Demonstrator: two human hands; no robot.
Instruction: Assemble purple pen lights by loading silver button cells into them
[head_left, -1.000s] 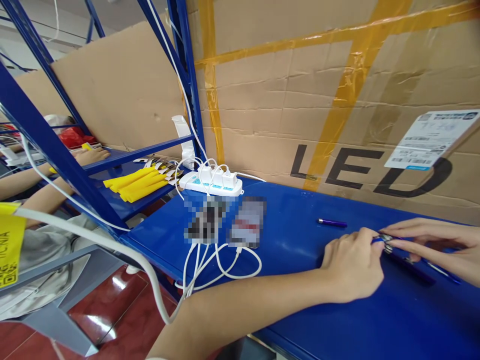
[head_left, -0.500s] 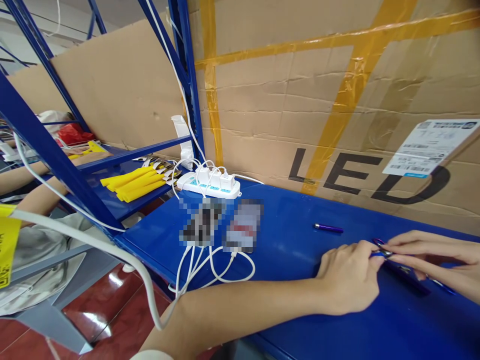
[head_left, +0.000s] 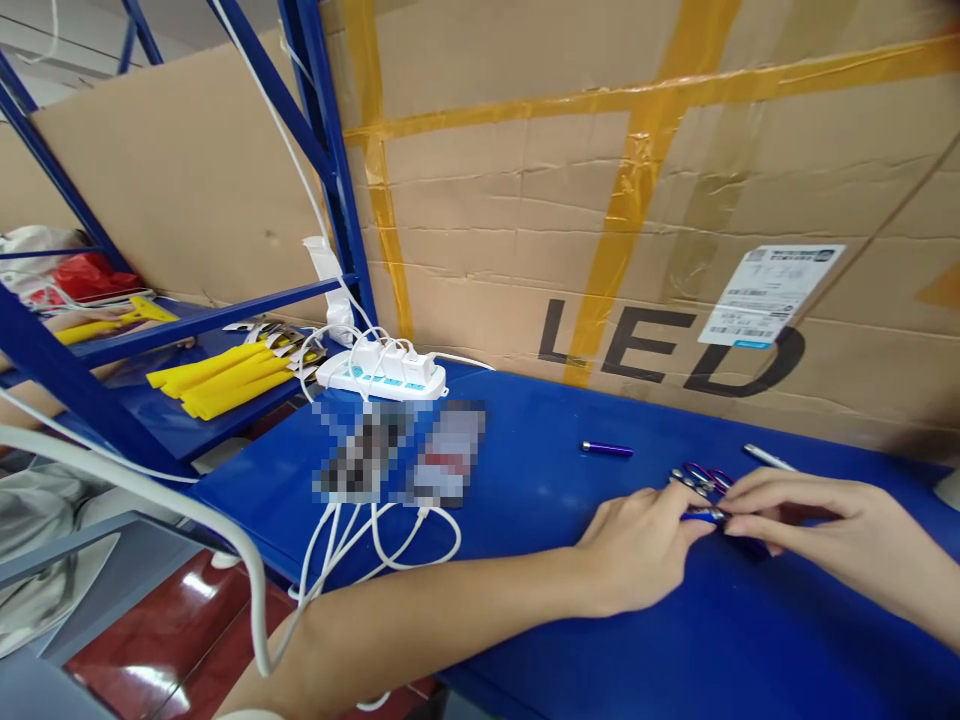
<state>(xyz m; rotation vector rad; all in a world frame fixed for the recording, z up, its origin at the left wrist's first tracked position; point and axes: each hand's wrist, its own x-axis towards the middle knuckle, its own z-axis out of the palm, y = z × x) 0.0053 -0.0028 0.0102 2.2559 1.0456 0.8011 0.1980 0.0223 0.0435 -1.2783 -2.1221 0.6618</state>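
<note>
My left hand (head_left: pixel 637 548) is closed round a small blue metal tube (head_left: pixel 700 516) with a silvery end; most of the tube is hidden in the fingers. From the other side, my right hand (head_left: pixel 817 512) pinches at that silvery end, thumb and forefinger meeting there. Just behind the fingertips lie purple ring-shaped metal pieces (head_left: pixel 709 477) with small silvery parts. A dark purple-blue piece lies under the right fingers, partly covered. To the left, a purple tube (head_left: pixel 606 449) with a silvery tip rests on the blue table (head_left: pixel 540 480). A silver tube (head_left: pixel 768 457) lies behind my right hand.
A white power strip (head_left: pixel 382 376) with plugged-in chargers stands at the back left. White cables (head_left: pixel 390 560) run to two blurred phones (head_left: pixel 450 455) and hang across the left. Yellow-handled items (head_left: pixel 225 378) lie on the neighbouring shelf. A taped cardboard wall (head_left: pixel 480 230) closes the back.
The view has swung right, so everything sits further left. Both hands stay together at the blue tube. The purple rings and the silver tube behind my right hand now show more.
</note>
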